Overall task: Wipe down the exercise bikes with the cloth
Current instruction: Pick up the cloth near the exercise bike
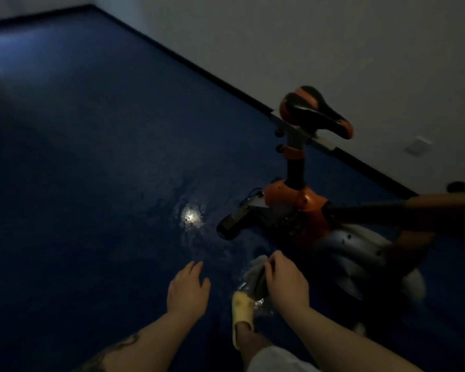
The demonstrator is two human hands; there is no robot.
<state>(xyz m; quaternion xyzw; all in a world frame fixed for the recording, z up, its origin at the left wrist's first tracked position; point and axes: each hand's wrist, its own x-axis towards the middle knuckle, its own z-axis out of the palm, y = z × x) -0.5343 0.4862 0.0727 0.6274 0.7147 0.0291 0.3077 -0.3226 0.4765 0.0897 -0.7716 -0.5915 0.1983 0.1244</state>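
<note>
Dim blue floor (91, 157) fills the room up to a white wall (333, 49) with a dark skirting, and a lamp's glare shows on it near the middle. Against the wall edge of the floor stands the orange and black exercise bike (304, 202), its saddle (314, 111) upright and one pedal (230, 224) turned toward the person. Nearer, the right hand (285, 280) has its grip clenched round the grey cloth (255, 275), bunched, likely ready for wiping the frame beside it. The left hand (187, 291) hovers released with fingers spread, holding nothing. A yellow slipper (242, 312) shows below.
</note>
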